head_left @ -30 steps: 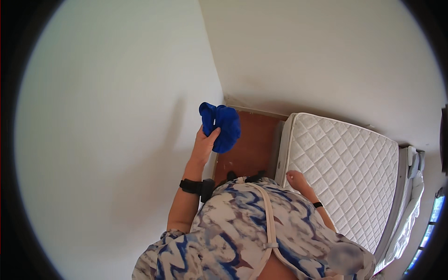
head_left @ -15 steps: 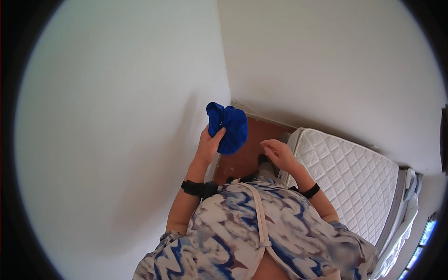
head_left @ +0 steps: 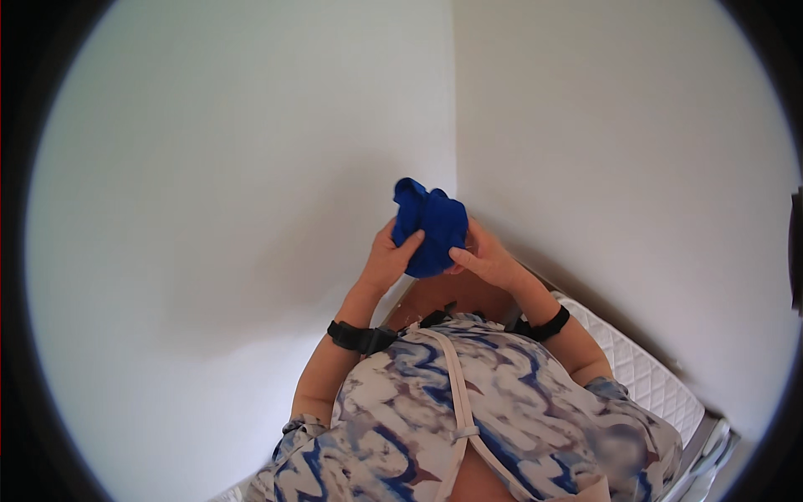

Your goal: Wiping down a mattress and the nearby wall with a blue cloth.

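A bunched blue cloth (head_left: 435,230) is held up in front of me, near the corner of the room. On its left side my left hand (head_left: 393,258) grips it, thumb lying across the front. My right hand (head_left: 488,258) has hold of the right edge, with the thumb on the near side and the other fingers partly hidden behind the fabric. A short fold of the cloth sticks up at its upper left. Both wrists carry black bands.
Pale walls meet in a corner (head_left: 455,100) straight ahead. Reddish-brown floor (head_left: 447,294) shows below my hands. To the right, a white quilted mattress (head_left: 644,368) lies along the wall, partly hidden by my right arm.
My right hand has come in from the right and taken hold of the cloth. The left hand and cloth now appear slightly further right, and my view has turned toward the left wall.
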Action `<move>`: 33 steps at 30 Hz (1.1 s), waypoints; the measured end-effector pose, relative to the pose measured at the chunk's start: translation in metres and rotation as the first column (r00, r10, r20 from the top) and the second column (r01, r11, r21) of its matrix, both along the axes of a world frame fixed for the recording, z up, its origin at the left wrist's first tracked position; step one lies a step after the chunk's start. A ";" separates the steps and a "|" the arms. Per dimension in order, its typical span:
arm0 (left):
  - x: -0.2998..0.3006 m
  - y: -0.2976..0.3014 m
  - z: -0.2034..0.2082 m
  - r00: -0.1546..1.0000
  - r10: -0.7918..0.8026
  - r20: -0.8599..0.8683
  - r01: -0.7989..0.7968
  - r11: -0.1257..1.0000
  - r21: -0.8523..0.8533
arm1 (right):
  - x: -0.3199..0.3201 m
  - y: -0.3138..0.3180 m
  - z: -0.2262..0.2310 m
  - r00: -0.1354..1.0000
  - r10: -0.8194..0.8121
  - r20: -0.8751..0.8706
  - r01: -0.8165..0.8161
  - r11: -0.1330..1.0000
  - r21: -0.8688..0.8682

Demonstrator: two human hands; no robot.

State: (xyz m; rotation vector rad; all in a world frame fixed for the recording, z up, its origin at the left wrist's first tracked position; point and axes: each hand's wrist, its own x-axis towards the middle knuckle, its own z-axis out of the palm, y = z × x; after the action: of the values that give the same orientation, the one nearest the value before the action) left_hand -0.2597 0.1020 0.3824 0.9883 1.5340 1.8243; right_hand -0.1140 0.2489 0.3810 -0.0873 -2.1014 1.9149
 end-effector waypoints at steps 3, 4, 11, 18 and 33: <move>0.001 -0.004 0.007 0.993 0.011 -0.114 -0.012 1.000 -0.012 | -0.010 0.000 0.006 0.997 0.027 -0.075 -0.022 0.997 0.071; 0.001 -0.006 0.009 0.983 0.032 -0.182 -0.036 0.999 -0.021 | -0.011 0.001 0.009 0.995 0.002 -0.104 0.002 0.999 0.036; -0.011 -0.012 0.011 0.922 -0.168 0.348 0.095 0.971 0.218 | -0.012 0.006 0.023 0.990 -0.047 -0.134 0.071 0.981 0.183; -0.011 -0.010 0.007 0.972 -0.072 0.223 0.032 0.984 0.178 | -0.010 0.016 0.018 0.979 -0.148 -0.137 0.169 0.972 0.163; -0.027 0.001 -0.008 0.983 0.145 -0.115 -0.135 0.987 0.093 | -0.014 0.070 0.007 0.850 -0.485 -0.206 0.524 0.817 0.240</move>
State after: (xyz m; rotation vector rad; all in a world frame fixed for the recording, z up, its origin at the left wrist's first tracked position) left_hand -0.2871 0.1026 0.3740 1.0724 1.6474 1.9723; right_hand -0.1277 0.3187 0.3876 -0.3996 -1.9822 1.2561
